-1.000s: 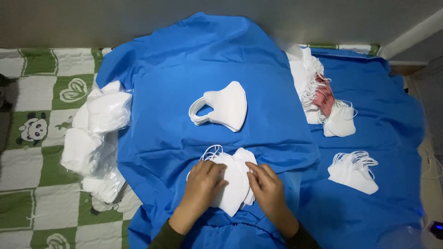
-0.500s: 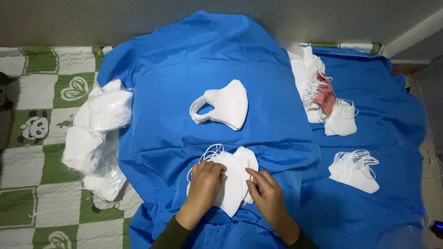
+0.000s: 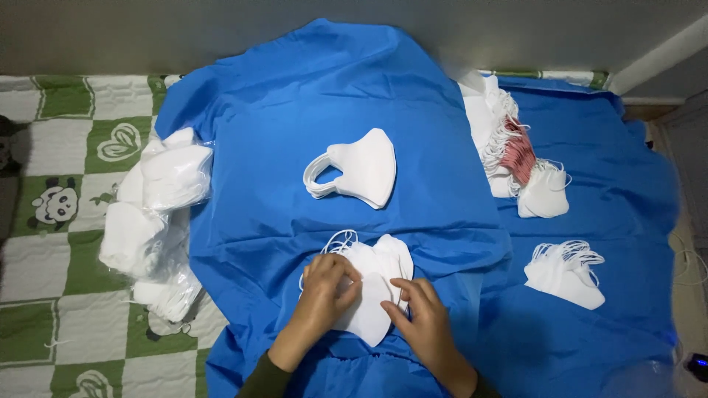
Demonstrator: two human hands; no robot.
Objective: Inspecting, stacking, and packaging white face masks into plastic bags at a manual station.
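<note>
Floor-level work area: a blue cloth [image 3: 317,103] is spread over a green-and-white checked mat [image 3: 59,147], with a grey wall along the top edge.

Both hands work on a small stack of white face masks [image 3: 376,284] lying near the front edge of the cloth. Left hand [image 3: 324,295] lies flat on the left part of the stack, fingers slightly curled, pressing down. Right hand [image 3: 420,317] rests on the lower right edge, fingertips against the mask fabric; whether it pinches a single mask or only steadies the stack, I cannot tell. Ear loops fan out at the top left of the stack.

State of the work, judged from the layout:
- One tidy stack of masks [image 3: 358,173] sits finished-looking in the middle of the cloth, well apart from the hands.
- Another neat stack [image 3: 568,273] lies to the right.
- A loose heap of white and pink masks [image 3: 512,155] at upper right looks unsorted.
- Clear plastic bags of masks [image 3: 155,214] lie at the left, half on the mat.

Estimate: partway through; the stack under the hands is not yet squared.
</note>
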